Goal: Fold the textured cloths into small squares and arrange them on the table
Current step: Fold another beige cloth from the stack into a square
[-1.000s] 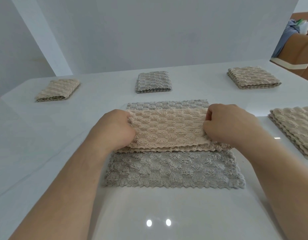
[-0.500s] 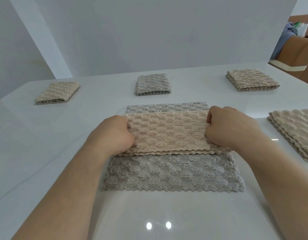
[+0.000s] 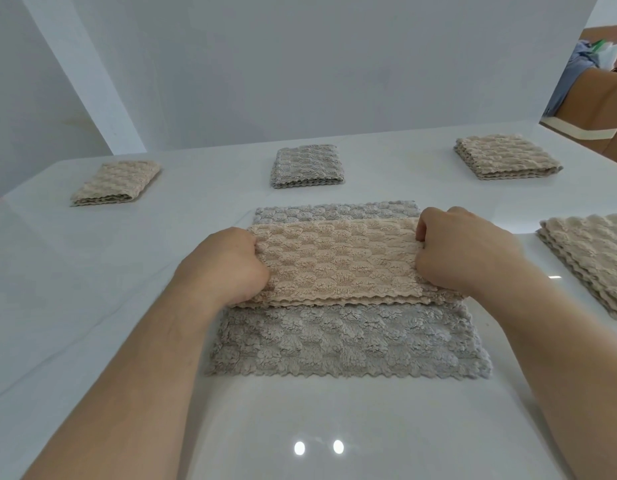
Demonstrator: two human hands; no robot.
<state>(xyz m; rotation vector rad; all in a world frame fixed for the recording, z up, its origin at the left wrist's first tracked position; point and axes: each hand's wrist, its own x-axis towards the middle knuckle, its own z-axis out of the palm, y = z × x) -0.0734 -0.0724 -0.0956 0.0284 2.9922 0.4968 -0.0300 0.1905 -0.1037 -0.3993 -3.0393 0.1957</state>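
A beige textured cloth, folded in half into a long strip, lies across a flat grey textured cloth in the middle of the white table. My left hand grips the beige strip's left end with curled fingers. Its right end is gripped by my right hand. Three folded squares sit along the far side: a beige one at the left, a grey one in the middle, a beige one at the right.
A stack of beige cloths lies at the table's right edge. A white wall rises behind the table. A brown seat with a blue garment shows at the far right.
The beige strip and both hands have shifted slightly away from me on the grey cloth. The grip on both ends stays the same.
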